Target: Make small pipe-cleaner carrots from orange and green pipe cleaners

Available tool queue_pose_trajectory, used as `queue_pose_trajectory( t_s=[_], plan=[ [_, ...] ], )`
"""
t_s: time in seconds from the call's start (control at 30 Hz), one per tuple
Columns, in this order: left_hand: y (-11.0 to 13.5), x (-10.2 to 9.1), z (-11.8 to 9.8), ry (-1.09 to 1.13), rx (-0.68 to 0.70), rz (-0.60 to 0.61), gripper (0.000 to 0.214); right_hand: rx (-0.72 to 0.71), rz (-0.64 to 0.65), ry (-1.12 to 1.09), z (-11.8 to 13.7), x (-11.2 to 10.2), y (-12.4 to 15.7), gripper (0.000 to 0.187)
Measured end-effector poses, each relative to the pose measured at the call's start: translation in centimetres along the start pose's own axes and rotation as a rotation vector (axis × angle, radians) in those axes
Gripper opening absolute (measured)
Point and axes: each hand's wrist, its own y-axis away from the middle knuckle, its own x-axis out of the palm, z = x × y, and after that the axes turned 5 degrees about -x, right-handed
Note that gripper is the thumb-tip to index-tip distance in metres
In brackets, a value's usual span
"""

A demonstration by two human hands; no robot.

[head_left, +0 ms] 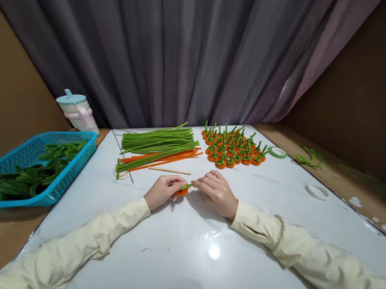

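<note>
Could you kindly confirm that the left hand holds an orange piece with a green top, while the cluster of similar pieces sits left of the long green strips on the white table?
Not quite: the cluster of similar pieces sits right of the long green strips on the white table, as the head view shows. The left hand does hold an orange piece with a green top.

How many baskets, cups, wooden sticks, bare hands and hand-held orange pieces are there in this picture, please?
Basket: 1
Cup: 1
Wooden stick: 1
Left hand and right hand: 2
Orange piece, held: 1
Total: 6
</note>
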Motion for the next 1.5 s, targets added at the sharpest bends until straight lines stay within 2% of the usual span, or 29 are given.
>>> queue_pose_trajectory(
  t_s=[0.13, 0.33, 0.57, 0.67, 0.77, 0.87, 0.97, 1.07, 1.13, 1.2, 1.23, 1.33, 1.37, 1.43, 1.5],
  plan=[
    [0.1, -0.1, -0.2, -0.005, -0.010, 0.061, 0.026, -0.018, -0.001, -0.026, 0.0, 0.2, 0.1, 0.031],
    [-0.5, -0.8, -0.5, 0.298, -0.136, 0.146, 0.025, 0.006, 0.039, 0.028, -0.8, 0.3, 0.2, 0.026],
    [-1.1, -1.6, -0.7, 0.378, -0.226, 0.220, 0.018, -0.121, 0.152, 0.158, -1.4, 0.0, 0.2, 0.033],
    [-1.1, -1.6, -0.8, 0.402, -0.240, 0.235, 0.016, -0.086, 0.181, 0.169, -1.2, 0.0, 0.3, 0.034],
    [-1.1, -1.5, -0.8, 0.420, -0.237, 0.242, 0.016, -0.034, 0.133, 0.146, -1.9, -0.5, -0.1, 0.030],
    [-1.2, -1.5, -0.8, 0.430, -0.235, 0.245, 0.016, -0.019, 0.005, 0.164, -4.0, -2.6, -2.1, 0.024],
    [-1.1, -1.6, -0.9, 0.425, -0.238, 0.244, 0.018, -0.038, -0.150, 0.244, -6.9, -6.5, -5.8, 0.022],
    [-1.0, -1.7, -1.0, 0.408, -0.246, 0.248, 0.020, -0.037, -0.287, 0.288, -9.1, -10.2, -9.9, 0.032],
    [-0.9, -1.7, -1.1, 0.392, -0.253, 0.255, 0.021, 0.043, -0.340, 0.279, -9.8, -11.0, -11.7, 0.043],
    [-0.8, -1.6, -1.2, 0.375, -0.258, 0.265, 0.021, 0.104, -0.327, 0.239, -9.9, -9.7, -12.2, 0.046],
    [-0.7, -1.5, -1.2, 0.368, -0.260, 0.271, 0.021, 0.108, -0.272, 0.209, -9.8, -8.4, -12.0, 0.046],
    [-0.7, -1.4, -1.3, 0.343, -0.273, 0.295, 0.024, 0.046, 0.112, 0.054, -8.6, -2.6, -10.0, 0.047],
    [-0.7, -1.4, -1.3, 0.334, -0.284, 0.302, 0.025, 0.012, 0.170, 0.024, -8.1, -0.6, -9.1, 0.045],
    [-0.8, -1.3, -1.2, 0.308, -0.342, 0.334, 0.026, -0.054, 0.228, -0.015, -7.1, 2.8, -7.7, 0.041],
    [-1.0, -1.3, -0.9, 0.312, -0.354, 0.341, 0.027, -0.106, 0.262, -0.049, -6.1, 5.0, -7.0, 0.035]
  ],
)
